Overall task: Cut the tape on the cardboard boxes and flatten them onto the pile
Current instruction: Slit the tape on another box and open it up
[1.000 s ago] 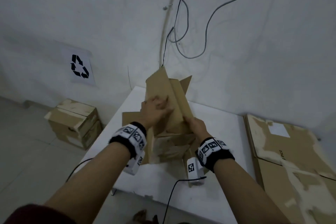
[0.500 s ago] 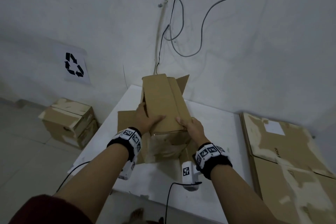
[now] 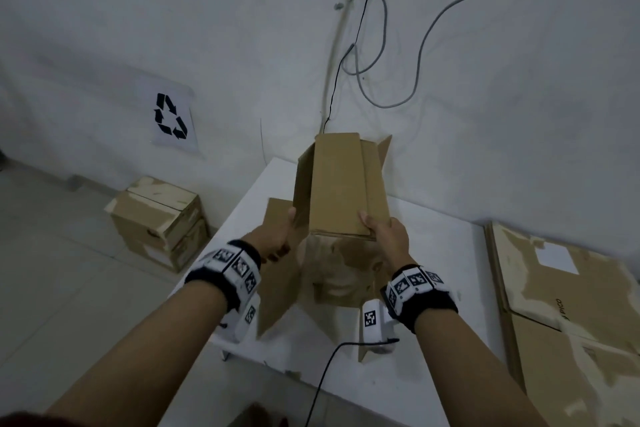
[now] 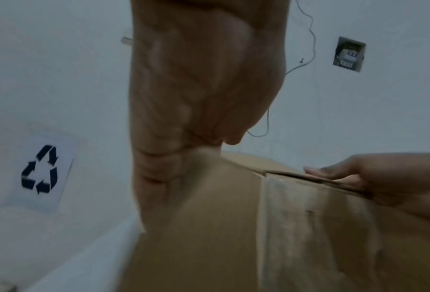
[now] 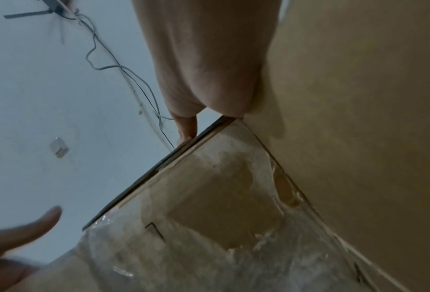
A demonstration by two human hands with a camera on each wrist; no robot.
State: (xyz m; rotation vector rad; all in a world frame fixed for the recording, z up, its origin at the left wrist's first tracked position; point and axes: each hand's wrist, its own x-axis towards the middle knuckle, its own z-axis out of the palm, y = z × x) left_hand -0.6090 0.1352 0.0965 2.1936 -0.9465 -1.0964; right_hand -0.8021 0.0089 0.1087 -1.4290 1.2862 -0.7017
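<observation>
I hold a brown cardboard box up over the white table, its far end pointing at the wall and its flaps open. My left hand grips the box's left near edge, thumb on top. At the right near corner my right hand pinches the top panel, its thumb lying on it. The near flaps hang down, their surface torn and pale. In the left wrist view my left hand meets the box. The right wrist view shows my right hand on the box, with shiny tape on its lower part.
A pile of flattened cardboard lies to the right of the table. A closed box stands on the floor at the left, below a recycling sign. Cables hang on the wall behind. A black wire runs off the table's near edge.
The box has turned from a skewed, half-collapsed stand to a squarer shape held higher. My left hand slid from the top panel to the left edge; the right hand shifted to the near right corner.
</observation>
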